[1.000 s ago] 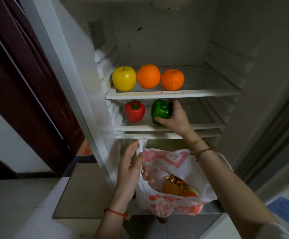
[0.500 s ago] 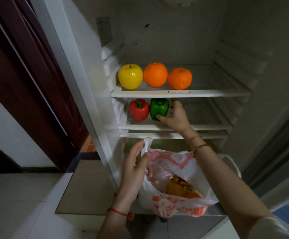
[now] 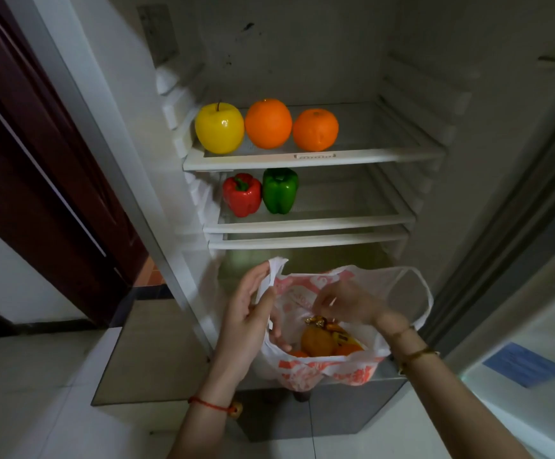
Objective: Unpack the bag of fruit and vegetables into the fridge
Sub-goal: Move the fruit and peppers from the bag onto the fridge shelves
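Between the hands: white plastic bag (image 3: 306,369), red-printed, mouth open, orange produce inside; left hand (image 3: 246,313) pinching its handle; right hand (image 3: 345,301) blurred, loosely curled, grip indeterminate.

Off to the left there's a dark reddish-brown wooden door (image 3: 37,167), with a grey mat (image 3: 150,352) lying on the pale tiled floor (image 3: 31,409) right below it. Far right, low down, a blue sheet of paper (image 3: 525,363) sits flat on a white surface, text too blurry to read.
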The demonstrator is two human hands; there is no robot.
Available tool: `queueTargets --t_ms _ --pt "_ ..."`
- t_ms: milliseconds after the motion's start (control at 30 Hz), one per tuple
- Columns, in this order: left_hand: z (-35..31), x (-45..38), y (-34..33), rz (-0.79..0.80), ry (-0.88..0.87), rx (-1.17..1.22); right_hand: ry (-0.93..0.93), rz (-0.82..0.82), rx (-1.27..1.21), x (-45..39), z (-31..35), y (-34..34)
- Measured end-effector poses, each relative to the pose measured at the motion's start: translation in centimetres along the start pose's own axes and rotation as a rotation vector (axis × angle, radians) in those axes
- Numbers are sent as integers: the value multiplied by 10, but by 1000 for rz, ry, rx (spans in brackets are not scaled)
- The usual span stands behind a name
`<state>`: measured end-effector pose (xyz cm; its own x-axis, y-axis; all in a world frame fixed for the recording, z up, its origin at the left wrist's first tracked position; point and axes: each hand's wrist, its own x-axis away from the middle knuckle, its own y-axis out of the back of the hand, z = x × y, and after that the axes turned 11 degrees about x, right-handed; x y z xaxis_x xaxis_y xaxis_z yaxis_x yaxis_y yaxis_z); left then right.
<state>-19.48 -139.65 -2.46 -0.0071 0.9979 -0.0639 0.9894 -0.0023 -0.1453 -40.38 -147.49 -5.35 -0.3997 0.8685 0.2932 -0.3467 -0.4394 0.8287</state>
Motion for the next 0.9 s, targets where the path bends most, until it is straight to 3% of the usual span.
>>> queueTargets --t_ms 100,200,333,533,667,900 --pt "1 6 -3 20 13 23 -111 86 157 -1 -6 -32" --pt "-2 12 -4 39 15 51 -13 92 241 -13 -18 -62" --pt "-6 18 -4 44 22 55 85 42 229 -41 -55 -110" --pt "-6 17 -3 51 12 39 35 -65 412 -37 -48 -119" --pt "-3 12 -2 22 -1 50 -33 -47 198 -34 -41 -97" --pt "1 -5 3 -36 -4 53 -63 -147 -298 -8 -3 11"
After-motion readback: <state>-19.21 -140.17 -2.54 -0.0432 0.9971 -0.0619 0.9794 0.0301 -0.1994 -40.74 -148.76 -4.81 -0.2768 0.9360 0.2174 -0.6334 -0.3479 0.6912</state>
